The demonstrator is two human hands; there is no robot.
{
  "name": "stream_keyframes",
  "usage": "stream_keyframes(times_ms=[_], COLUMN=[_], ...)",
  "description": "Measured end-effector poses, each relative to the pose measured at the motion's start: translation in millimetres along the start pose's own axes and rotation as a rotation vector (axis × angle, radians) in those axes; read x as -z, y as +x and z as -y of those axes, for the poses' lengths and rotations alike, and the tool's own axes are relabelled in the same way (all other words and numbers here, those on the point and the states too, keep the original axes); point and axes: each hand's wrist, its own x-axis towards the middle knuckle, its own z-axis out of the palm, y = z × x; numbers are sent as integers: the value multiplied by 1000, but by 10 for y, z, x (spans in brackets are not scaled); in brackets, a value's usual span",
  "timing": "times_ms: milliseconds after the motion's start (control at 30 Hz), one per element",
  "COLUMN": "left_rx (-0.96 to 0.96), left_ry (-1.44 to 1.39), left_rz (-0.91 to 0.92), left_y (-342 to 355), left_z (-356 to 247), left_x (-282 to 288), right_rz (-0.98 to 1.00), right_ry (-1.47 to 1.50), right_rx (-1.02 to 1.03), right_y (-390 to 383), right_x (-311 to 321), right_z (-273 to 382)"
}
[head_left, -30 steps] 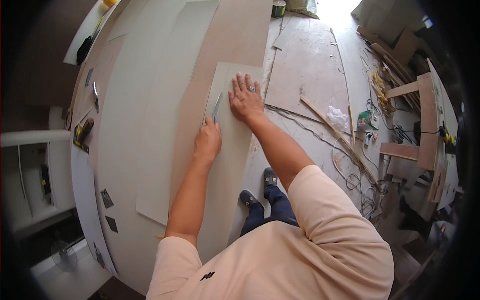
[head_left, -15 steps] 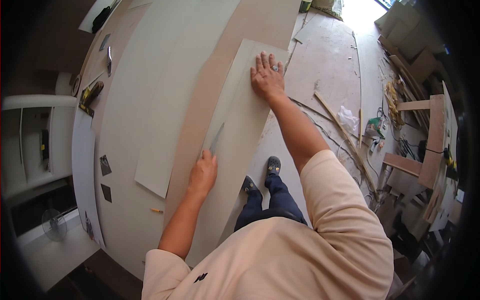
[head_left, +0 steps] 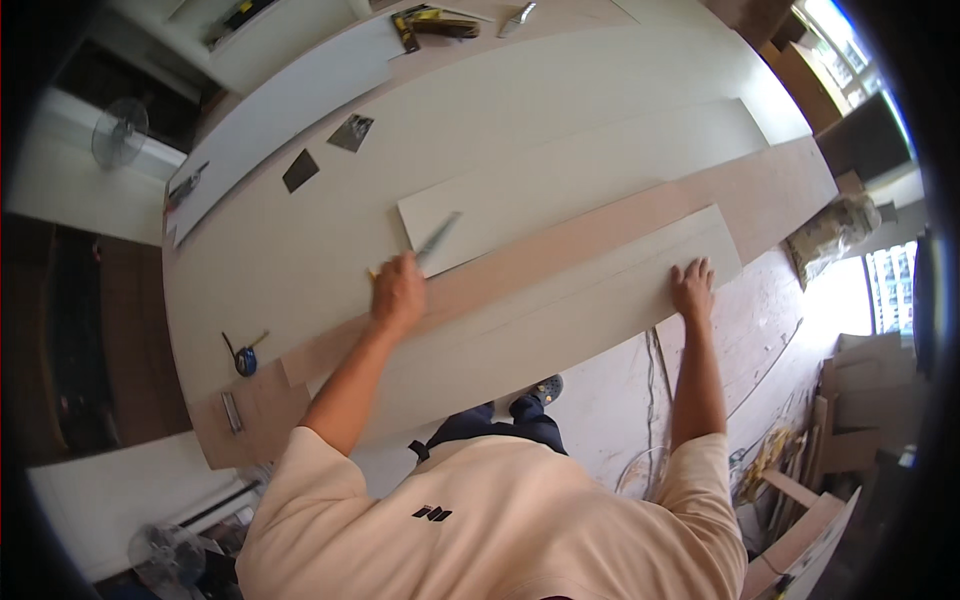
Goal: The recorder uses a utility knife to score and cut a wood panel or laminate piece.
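My left hand is closed around the handle of a knife-like tool with a long, tapered grey blade; the handle is hidden in the fist. The blade points away from me over the near corner of a pale sheet. Under my right hand, fingers stretched out, lies the right end of a long whitish board with a faint line along it. This board rests on a pinkish-brown panel. A small yellow thing peeks out beside my left hand.
A blue tape measure and a small metal piece lie at the table's left end. Two dark plates and several tools lie farther back. A filled sack stands at the right, with wood scraps below.
The view has turned, so the board now runs more crosswise. My left hand has lifted the blade from the board toward the pale sheet; my right hand stays at the board's end.
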Motion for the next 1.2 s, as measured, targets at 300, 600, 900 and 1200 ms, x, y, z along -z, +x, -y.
stream_keyframes(times_ms=[300,600,900,1200], left_rx=[473,144,211,170], left_ry=[172,36,51,6], left_rz=[-79,311,469,362], left_y=[-142,-1064,-1204,-1351], left_z=[1733,1093,985,946], left_x=[28,604,574,499], right_rz=[107,297,101,138], right_ry=[87,16,-131,-144], right_rx=[447,821,1045,1052], right_y=[-1743,-1784,-756,-660], right_x=[16,125,387,393], right_z=[882,1018,2169,2158])
